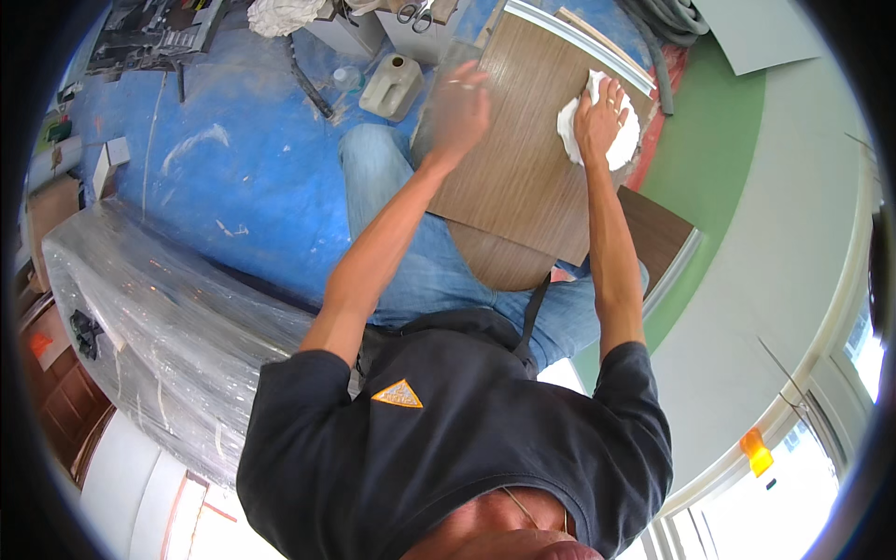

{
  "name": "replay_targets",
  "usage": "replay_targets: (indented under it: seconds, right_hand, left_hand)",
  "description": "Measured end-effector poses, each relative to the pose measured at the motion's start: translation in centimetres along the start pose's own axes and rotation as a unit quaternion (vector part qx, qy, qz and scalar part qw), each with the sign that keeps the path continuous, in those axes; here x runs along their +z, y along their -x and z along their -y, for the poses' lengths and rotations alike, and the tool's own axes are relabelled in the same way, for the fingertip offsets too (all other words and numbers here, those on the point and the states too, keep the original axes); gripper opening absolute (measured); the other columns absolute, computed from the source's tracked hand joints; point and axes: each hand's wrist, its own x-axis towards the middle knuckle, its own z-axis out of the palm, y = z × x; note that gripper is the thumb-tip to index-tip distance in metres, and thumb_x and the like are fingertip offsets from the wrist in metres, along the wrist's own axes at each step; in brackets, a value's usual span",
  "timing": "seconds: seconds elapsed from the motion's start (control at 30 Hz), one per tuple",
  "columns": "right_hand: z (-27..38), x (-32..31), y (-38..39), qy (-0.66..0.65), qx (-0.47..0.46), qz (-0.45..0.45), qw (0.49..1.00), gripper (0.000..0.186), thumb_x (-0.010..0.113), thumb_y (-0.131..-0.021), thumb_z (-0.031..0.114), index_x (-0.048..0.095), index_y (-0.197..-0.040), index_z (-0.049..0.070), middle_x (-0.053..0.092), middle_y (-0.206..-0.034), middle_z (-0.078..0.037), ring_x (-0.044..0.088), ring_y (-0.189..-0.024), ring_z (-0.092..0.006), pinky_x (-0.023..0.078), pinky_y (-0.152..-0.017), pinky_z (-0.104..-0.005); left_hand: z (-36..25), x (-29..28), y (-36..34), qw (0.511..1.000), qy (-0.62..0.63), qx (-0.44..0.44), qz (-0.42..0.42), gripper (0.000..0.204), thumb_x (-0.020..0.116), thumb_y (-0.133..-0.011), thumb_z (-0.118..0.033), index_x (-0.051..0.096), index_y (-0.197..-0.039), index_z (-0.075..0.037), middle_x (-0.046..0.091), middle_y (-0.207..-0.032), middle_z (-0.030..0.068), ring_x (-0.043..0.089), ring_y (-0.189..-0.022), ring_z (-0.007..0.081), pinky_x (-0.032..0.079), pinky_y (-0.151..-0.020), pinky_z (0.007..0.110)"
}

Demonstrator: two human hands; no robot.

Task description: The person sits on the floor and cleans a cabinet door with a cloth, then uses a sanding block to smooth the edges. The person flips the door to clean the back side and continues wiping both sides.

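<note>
A brown wood-grain panel (523, 103) lies across my lap, with a pale metal strip (579, 37) along its far edge. My right hand (600, 119) presses a crumpled white cloth (623, 143) onto the panel's right side, fingers bent over it. At the panel's left edge, my left hand (462, 114) is smeared by motion. A blurred, greyish see-through patch surrounds that hand, and I cannot make out whether it holds anything.
A beige jerrycan (392, 87) stands on the blue floor covering (252, 177) left of the panel. Scissors (415, 13) lie beyond it. Another brown panel (653, 238) is by my right knee. A plastic-wrapped bulky object (168, 317) is on my left.
</note>
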Motion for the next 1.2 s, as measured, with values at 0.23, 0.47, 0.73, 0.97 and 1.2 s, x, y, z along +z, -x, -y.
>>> replay_targets:
  seconds: [0.23, 0.47, 0.73, 0.97, 1.2]
  right_hand:
    - [10.0, 3.1, 4.2, -0.019, -0.222, 0.080, 0.971, 0.065, 0.057, -0.097, 0.032, 0.041, -0.154, 0.006, 0.041, -0.160, -0.014, 0.032, -0.152, -0.0294, 0.015, -0.126, -0.0518]
    - [1.6, 0.9, -4.9, -0.023, 0.017, -0.044, 0.999, 0.057, 0.050, -0.102, 0.032, 0.045, -0.150, 0.001, 0.041, -0.159, -0.021, 0.034, -0.150, -0.0374, 0.025, -0.121, -0.0576]
    - [1.2, 1.4, 1.9, 0.039, -0.123, 0.034, 0.991, 0.066, 0.058, -0.096, 0.028, 0.040, -0.155, 0.003, 0.036, -0.162, -0.021, 0.028, -0.153, -0.0359, 0.021, -0.124, -0.0547]
    - [-2.3, 1.4, -5.8, 0.083, 0.129, -0.043, 0.987, 0.062, 0.050, -0.101, 0.038, 0.044, -0.150, 0.000, 0.044, -0.156, -0.023, 0.035, -0.147, -0.0408, 0.025, -0.118, -0.0595]
    - [10.4, 5.2, -4.8, -0.053, -0.164, -0.056, 0.983, 0.059, 0.053, -0.101, 0.038, 0.046, -0.150, 0.005, 0.042, -0.160, -0.016, 0.031, -0.152, -0.0363, 0.020, -0.122, -0.0573]
  left_hand:
    - [3.9, -0.5, 2.6, 0.857, 0.286, -0.391, 0.175, 0.044, 0.054, -0.106, -0.039, 0.063, -0.121, 0.001, 0.063, -0.095, 0.0029, 0.057, -0.089, 0.0121, 0.047, -0.082, 0.029]
    - [4.2, -1.2, 2.3, 0.846, 0.305, -0.386, 0.206, 0.047, 0.053, -0.107, -0.044, 0.065, -0.117, 0.001, 0.055, -0.083, -0.0018, 0.048, -0.079, 0.0084, 0.044, -0.072, 0.029]
    - [4.8, 0.7, 1.2, 0.875, 0.276, -0.353, 0.182, 0.051, 0.055, -0.105, -0.048, 0.066, -0.115, 0.001, 0.055, -0.078, 0.0003, 0.050, -0.073, 0.0107, 0.044, -0.067, 0.031]
    - [5.4, -0.2, 0.2, 0.869, 0.235, -0.361, 0.244, 0.048, 0.054, -0.105, -0.044, 0.067, -0.113, 0.001, 0.059, -0.078, 0.0027, 0.053, -0.072, 0.0131, 0.044, -0.067, 0.032]
    - [4.1, -1.0, -1.0, 0.866, 0.251, -0.361, 0.240, 0.050, 0.056, -0.104, -0.045, 0.067, -0.114, 0.003, 0.065, -0.085, 0.0072, 0.059, -0.081, 0.0147, 0.047, -0.075, 0.032]
